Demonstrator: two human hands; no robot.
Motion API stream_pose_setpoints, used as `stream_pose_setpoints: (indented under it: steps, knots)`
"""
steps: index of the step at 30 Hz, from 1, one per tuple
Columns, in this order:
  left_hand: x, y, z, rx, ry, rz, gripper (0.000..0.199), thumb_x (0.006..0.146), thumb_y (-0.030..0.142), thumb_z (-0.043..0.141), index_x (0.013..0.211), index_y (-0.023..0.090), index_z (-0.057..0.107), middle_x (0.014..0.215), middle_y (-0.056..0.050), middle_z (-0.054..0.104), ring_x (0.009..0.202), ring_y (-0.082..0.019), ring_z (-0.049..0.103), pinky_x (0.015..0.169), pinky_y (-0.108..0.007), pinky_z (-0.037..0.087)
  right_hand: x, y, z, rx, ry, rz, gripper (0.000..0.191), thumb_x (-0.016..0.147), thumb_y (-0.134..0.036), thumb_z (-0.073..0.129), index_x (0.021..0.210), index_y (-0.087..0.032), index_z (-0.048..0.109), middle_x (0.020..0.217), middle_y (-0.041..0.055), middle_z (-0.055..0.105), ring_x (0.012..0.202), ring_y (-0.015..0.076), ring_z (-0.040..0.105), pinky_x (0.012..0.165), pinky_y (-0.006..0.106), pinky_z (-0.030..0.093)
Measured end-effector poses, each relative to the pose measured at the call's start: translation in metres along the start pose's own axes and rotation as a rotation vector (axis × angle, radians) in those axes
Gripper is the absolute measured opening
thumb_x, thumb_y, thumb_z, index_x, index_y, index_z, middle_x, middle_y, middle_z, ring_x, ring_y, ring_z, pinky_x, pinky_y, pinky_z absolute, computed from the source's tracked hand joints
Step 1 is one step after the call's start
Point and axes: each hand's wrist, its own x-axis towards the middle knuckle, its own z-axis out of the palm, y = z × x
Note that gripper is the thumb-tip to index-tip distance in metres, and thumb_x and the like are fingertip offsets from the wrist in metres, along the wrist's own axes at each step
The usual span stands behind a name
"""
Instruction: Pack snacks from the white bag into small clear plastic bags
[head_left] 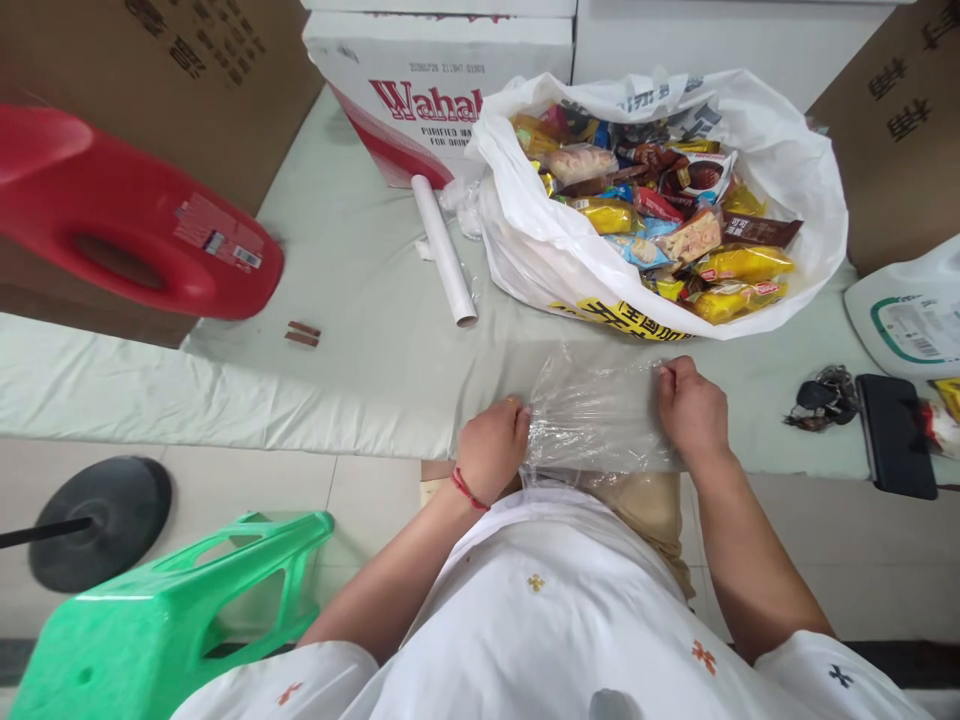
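Observation:
A clear plastic bag (600, 425) is stretched between my two hands at the table's front edge. My left hand (493, 450), with a red string on its wrist, is closed on the bag's left side. On the opposite side, my right hand (693, 408) pinches the bag near its upper right corner. Just beyond my hands stands a white plastic bag (525, 225), its mouth wide, filled with several wrapped snacks (600, 213). A white cardboard tube (444, 250) lies left of it on the cloth.
The table has a pale green cloth (360, 370). A red jug (150, 220) is at left, a white box (420, 110) behind. At right are a white jug (915, 310), a black phone (896, 430) and a dark tangled bundle (823, 397). A green stool (112, 640) stands lower left.

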Motion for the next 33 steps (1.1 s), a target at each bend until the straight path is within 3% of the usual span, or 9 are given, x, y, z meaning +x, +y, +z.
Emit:
stream_pose_setpoints:
  steps: [3, 7, 11, 14, 16, 21, 26, 30, 33]
  knots:
    - [0.003, 0.002, -0.009, 0.042, -0.017, 0.006, 0.037, 0.104, 0.044, 0.046, 0.073, 0.024, 0.049, 0.079, -0.005, 0.060, 0.069, -0.021, 0.055, 0.062, -0.033, 0.029, -0.001, 0.006, 0.002, -0.010, -0.005, -0.050, 0.025, 0.104, -0.034, 0.046, 0.105, -0.017, 0.064, 0.077, 0.0074, 0.066, 0.058, 0.0171, 0.044, 0.061, 0.030, 0.019]
    - [0.030, 0.013, -0.014, -0.008, 0.121, 0.067, 0.047, 0.108, 0.049, 0.037, 0.082, 0.022, 0.067, 0.093, -0.011, 0.065, 0.095, -0.027, 0.062, 0.084, -0.038, 0.045, -0.003, 0.008, 0.009, 0.019, 0.052, -0.094, 0.027, 0.104, -0.036, 0.045, 0.104, -0.017, 0.064, 0.080, 0.0091, 0.069, 0.060, 0.0184, 0.049, 0.062, 0.030, 0.021]
    - [0.067, 0.029, -0.002, -0.005, 0.157, 0.113, 0.034, 0.094, 0.049, 0.065, 0.080, 0.018, 0.068, 0.098, -0.015, 0.064, 0.105, -0.034, 0.059, 0.096, -0.047, 0.046, 0.000, 0.009, 0.013, 0.085, 0.128, -0.130, 0.030, 0.103, -0.040, 0.043, 0.101, -0.018, 0.063, 0.079, 0.0091, 0.070, 0.062, 0.0201, 0.053, 0.063, 0.030, 0.025]
    - [0.078, 0.030, 0.007, -0.289, 0.154, 0.155, 0.021, 0.091, 0.030, 0.066, 0.074, 0.020, 0.059, 0.087, -0.007, 0.061, 0.092, -0.025, 0.061, 0.093, -0.042, 0.048, 0.004, 0.016, 0.011, 0.124, 0.180, -0.122, 0.033, 0.103, -0.043, 0.041, 0.101, -0.019, 0.063, 0.082, 0.0105, 0.072, 0.065, 0.0220, 0.056, 0.063, 0.030, 0.029]
    - [0.076, 0.025, 0.008, -0.632, 0.174, 0.127, 0.021, 0.094, 0.031, 0.062, 0.077, 0.022, 0.052, 0.082, -0.002, 0.060, 0.089, -0.020, 0.063, 0.090, -0.038, 0.051, 0.006, 0.024, 0.010, 0.135, 0.209, -0.099, 0.034, 0.103, -0.044, 0.040, 0.101, -0.019, 0.063, 0.084, 0.0115, 0.074, 0.067, 0.0233, 0.059, 0.064, 0.031, 0.031]
    - [0.058, 0.017, -0.002, -1.374, -0.110, -0.077, 0.048, 0.081, 0.055, 0.081, 0.090, 0.024, 0.045, 0.104, -0.002, 0.070, 0.108, -0.021, 0.071, 0.088, -0.037, 0.058, 0.008, 0.035, 0.012, 0.156, 0.230, -0.069, 0.035, 0.101, -0.046, 0.041, 0.100, -0.019, 0.063, 0.084, 0.0126, 0.075, 0.068, 0.0254, 0.062, 0.065, 0.032, 0.034]
    - [0.058, 0.032, -0.002, -1.345, -0.271, -0.235, 0.062, 0.073, 0.072, 0.082, 0.098, 0.022, 0.056, 0.102, -0.006, 0.074, 0.079, -0.016, 0.070, 0.063, -0.026, 0.051, 0.008, 0.026, 0.015, 0.213, 0.236, -0.127, 0.033, 0.102, -0.046, 0.043, 0.099, -0.020, 0.062, 0.083, 0.0106, 0.075, 0.069, 0.0249, 0.064, 0.066, 0.032, 0.038]
    - [0.066, 0.042, 0.001, -1.232, -0.333, -0.166, 0.050, 0.062, 0.050, 0.096, 0.078, 0.016, 0.064, 0.079, 0.001, 0.068, 0.056, -0.005, 0.046, 0.050, -0.021, 0.033, 0.008, 0.024, 0.014, 0.237, 0.259, -0.140, 0.031, 0.102, -0.045, 0.044, 0.099, -0.021, 0.064, 0.082, 0.0093, 0.075, 0.069, 0.0244, 0.065, 0.066, 0.031, 0.040]
    - [0.064, 0.045, 0.000, -1.354, -0.316, -0.156, 0.047, 0.050, 0.030, 0.100, 0.072, 0.016, 0.060, 0.092, 0.001, 0.071, 0.073, -0.008, 0.060, 0.065, -0.021, 0.048, 0.007, 0.027, 0.013, 0.256, 0.277, -0.133, 0.031, 0.102, -0.045, 0.046, 0.099, -0.021, 0.064, 0.081, 0.0085, 0.076, 0.069, 0.0237, 0.065, 0.066, 0.031, 0.041]
